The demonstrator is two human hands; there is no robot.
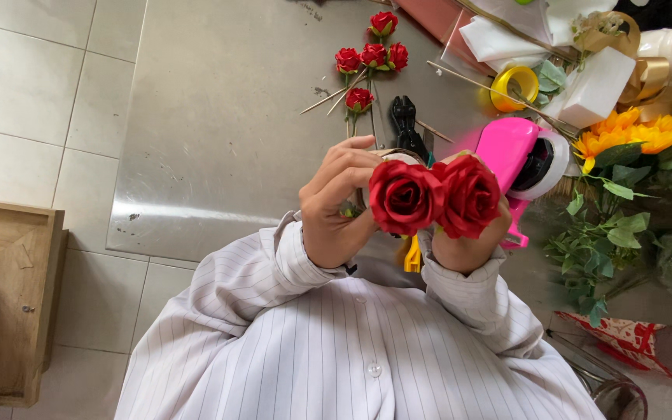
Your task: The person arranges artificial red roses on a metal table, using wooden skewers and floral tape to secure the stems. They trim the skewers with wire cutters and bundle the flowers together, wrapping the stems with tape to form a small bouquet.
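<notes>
Two red artificial roses sit side by side close to the camera, one (404,196) on the left and one (470,194) on the right. My left hand (337,204) curls around the left rose from the side, fingers bent at its base. My right hand (464,250) holds the right rose from underneath and is mostly hidden behind the blooms. Both sleeves are white with thin stripes. A pale ring, maybe a tape roll (395,155), peeks out just behind the roses.
Several more red roses on stems (372,56) lie on the grey metal table (219,132). Black pliers (406,124), a pink tape dispenser (516,152), a yellow tape roll (513,87), sunflowers (633,134), green leaves (602,233) and white foam (596,85) crowd the right. A wooden box (1,303) stands at left.
</notes>
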